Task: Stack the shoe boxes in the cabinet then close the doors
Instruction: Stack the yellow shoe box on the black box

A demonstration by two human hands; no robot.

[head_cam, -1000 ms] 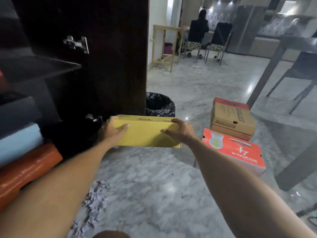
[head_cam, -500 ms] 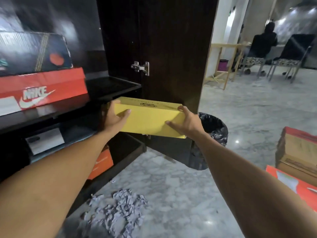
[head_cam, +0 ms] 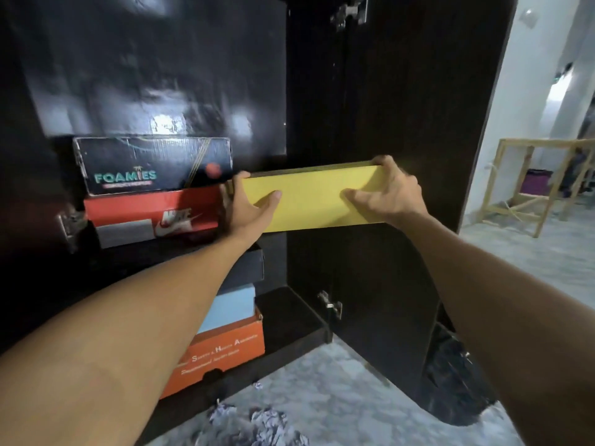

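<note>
dark wood cabinet [head_cam: 180,75] open on a grey marble floor [head_cam: 354,397], right door [head_cam: 402,123] swung out, hinge [head_cam: 351,11] at its top edge. yellow shoe box [head_cam: 309,197] held level in the air in front of the upper shelf, right of the boxes stacked there, long side facing the camera. left hand [head_cam: 248,207] grips its left end, thumb on the front face. right hand [head_cam: 386,194] grips the right end, fingers over the top corner, thumb on the front. upper shelf: black foamies box [head_cam: 154,165] on top of a red nike box [head_cam: 151,217]. lower shelf: stack partly behind the left forearm, dark box [head_cam: 248,265], light blue box [head_cam: 231,307], orange box [head_cam: 222,352] at the bottom. crumpled paper [head_cam: 251,423] on the floor by the cabinet base. black bin bag [head_cam: 450,381] behind the open door. wooden frame [head_cam: 531,185] in the room to the right.
</note>
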